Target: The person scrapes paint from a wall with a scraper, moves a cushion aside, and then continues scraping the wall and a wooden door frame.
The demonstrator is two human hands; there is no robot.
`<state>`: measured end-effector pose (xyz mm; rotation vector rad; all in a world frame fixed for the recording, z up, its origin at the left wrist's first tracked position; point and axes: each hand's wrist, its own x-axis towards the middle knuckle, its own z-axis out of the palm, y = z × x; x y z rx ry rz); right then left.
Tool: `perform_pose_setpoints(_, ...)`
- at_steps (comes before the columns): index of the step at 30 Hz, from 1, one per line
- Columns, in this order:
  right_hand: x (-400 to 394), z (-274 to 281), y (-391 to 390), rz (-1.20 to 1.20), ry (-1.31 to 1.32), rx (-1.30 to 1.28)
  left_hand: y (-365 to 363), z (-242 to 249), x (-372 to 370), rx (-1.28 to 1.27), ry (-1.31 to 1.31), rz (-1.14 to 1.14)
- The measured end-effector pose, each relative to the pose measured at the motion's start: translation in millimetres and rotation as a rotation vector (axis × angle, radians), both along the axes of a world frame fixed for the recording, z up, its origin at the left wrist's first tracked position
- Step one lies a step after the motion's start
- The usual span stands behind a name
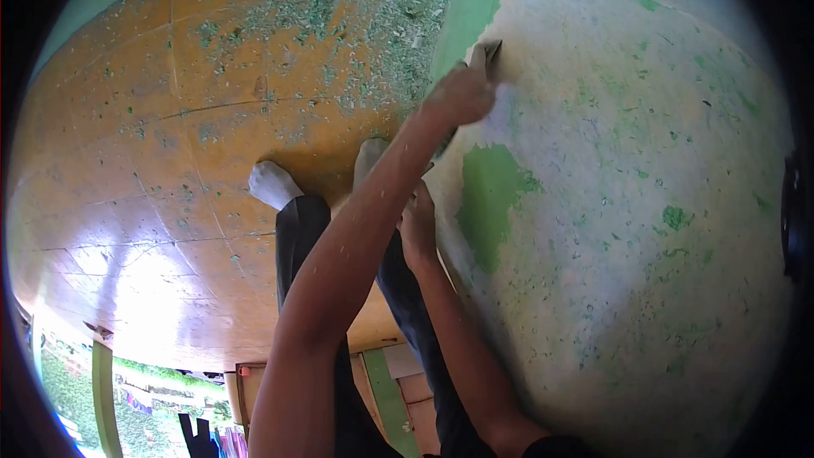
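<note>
Against the wall [644, 203] on the right, the left hand [460, 95] grips a scraper [487, 54] at the far green paint [471, 8]. Nearer, the right hand [417, 225] rests on the wall, fingers together. Paint flakes [339, 25] litter the floor [153, 144].

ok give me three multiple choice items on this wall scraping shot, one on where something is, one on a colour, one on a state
1. Where is the scraper blade?
A. flat on the floor
B. against the wall, at the edge of the green strip
C. tucked in a pocket

2. What colour is the paint patch left on the wall by the lower hand?
A. green
B. red
C. blue

3. What is the state of the floor near the wall?
A. swept bare
B. under water
C. strewn with paint flakes

Answers:
1 B, the raised left hand presses the blade to the wall beside the green strip.
2 A, the patch beside the right hand is plainly green.
3 C, pale and green flakes lie thick across the orange floor by the wall.
</note>
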<state>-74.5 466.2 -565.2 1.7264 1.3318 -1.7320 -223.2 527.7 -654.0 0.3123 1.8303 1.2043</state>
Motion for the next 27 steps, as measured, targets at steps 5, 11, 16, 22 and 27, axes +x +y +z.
perform_pose_setpoints(5, 5.8, -27.0, 10.1, -0.145, -0.001, -0.045, -5.2, -11.5, -2.5, 0.168, -0.081, -0.022)
perform_pose_setpoints(11, -16.5, -71.6, 31.4, -0.233, 0.007, -0.032, 9.5, -17.1, -32.1, 0.118, -0.416, 0.194)
perform_pose_setpoints(16, -10.9, -110.7, 45.2, -0.133, 0.015, 0.025, -15.0, 0.8, -18.1, 0.192, -0.510, 0.171)
perform_pose_setpoints(22, -10.2, -130.8, 46.6, -0.027, -0.068, -0.045, -18.8, -7.8, -51.7, 0.190, -0.642, 0.118)
perform_pose_setpoints(27, -5.6, -138.8, 52.3, 0.298, 0.067, 0.103, -5.4, 7.3, -48.6, 0.155, -0.510, 0.114)
